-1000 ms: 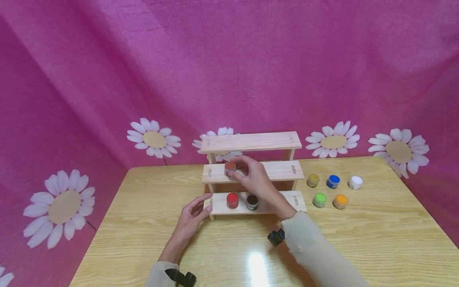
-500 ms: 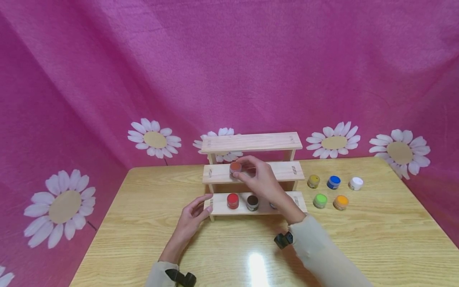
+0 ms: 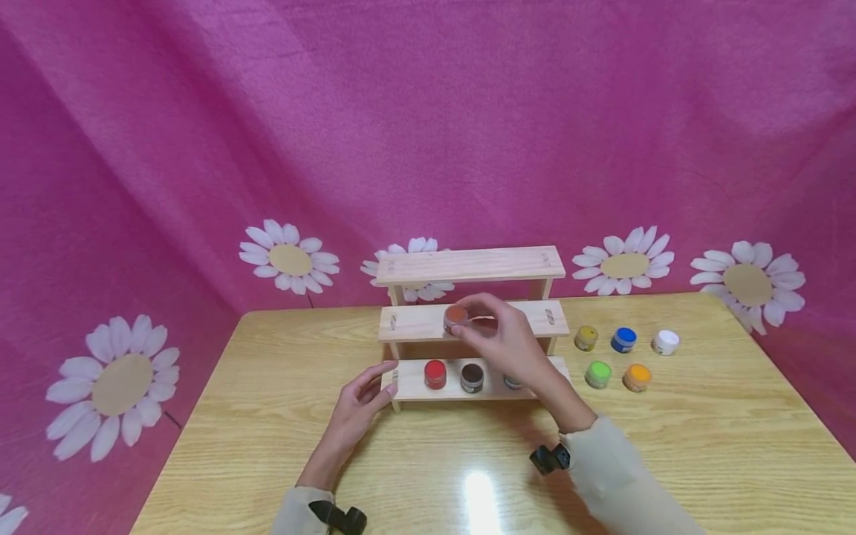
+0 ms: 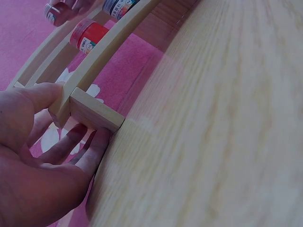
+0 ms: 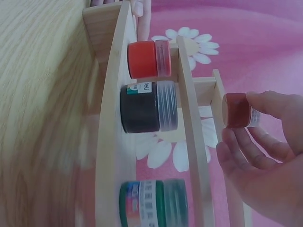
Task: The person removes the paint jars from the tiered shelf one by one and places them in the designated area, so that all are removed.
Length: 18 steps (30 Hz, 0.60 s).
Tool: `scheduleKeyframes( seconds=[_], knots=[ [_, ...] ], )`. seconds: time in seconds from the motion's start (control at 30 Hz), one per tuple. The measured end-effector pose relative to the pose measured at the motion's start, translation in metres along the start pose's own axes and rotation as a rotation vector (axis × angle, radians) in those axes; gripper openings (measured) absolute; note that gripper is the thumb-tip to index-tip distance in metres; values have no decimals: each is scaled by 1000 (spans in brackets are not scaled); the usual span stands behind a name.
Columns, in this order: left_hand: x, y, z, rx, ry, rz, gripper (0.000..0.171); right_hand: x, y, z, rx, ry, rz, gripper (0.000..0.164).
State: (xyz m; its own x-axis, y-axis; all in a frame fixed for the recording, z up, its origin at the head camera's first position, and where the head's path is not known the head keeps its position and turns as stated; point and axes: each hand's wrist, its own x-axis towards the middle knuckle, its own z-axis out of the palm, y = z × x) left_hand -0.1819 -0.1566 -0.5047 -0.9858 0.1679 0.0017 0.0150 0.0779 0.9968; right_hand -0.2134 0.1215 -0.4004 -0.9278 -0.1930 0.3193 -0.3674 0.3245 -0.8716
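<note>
A three-tier wooden shelf [image 3: 471,261] stands at the back of the table. My right hand [image 3: 504,338] pinches a reddish-brown paint jar [image 3: 456,318] between thumb and fingers; in the head view it overlaps the middle tier. My left hand [image 3: 357,405] grips the left end of the lowest tier, thumb on the board and fingers at its leg [image 4: 97,109]. On that lowest tier sit a red paint jar [image 3: 435,374], a black paint jar [image 5: 139,107] and a green paint jar [image 5: 154,203], which my right forearm partly covers in the head view.
Right of the shelf, several paint jars stand on the wooden table [image 3: 414,461]: ochre [image 3: 586,338], blue [image 3: 624,339], white [image 3: 665,342], light green [image 3: 598,374] and orange [image 3: 637,377]. Behind hangs a pink cloth [image 3: 428,134] with daisies.
My right hand has moved rightward along the middle tier with the reddish-brown jar in its grip, uncovering part of the green jar below. The left hand has stayed in place.
</note>
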Motion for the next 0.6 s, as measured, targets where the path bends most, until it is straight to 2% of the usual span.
scheduleKeyframes(
  seconds=[0.33, 0.6],
  knots=[
    [1, 0, 0, 11, 9, 4, 41, -13, 6, -14, 68, 34, -8, 34],
    [1, -1, 0, 6, 9, 7, 40, -25, 15, -28, 75, 54, -13, 34]
  ],
)
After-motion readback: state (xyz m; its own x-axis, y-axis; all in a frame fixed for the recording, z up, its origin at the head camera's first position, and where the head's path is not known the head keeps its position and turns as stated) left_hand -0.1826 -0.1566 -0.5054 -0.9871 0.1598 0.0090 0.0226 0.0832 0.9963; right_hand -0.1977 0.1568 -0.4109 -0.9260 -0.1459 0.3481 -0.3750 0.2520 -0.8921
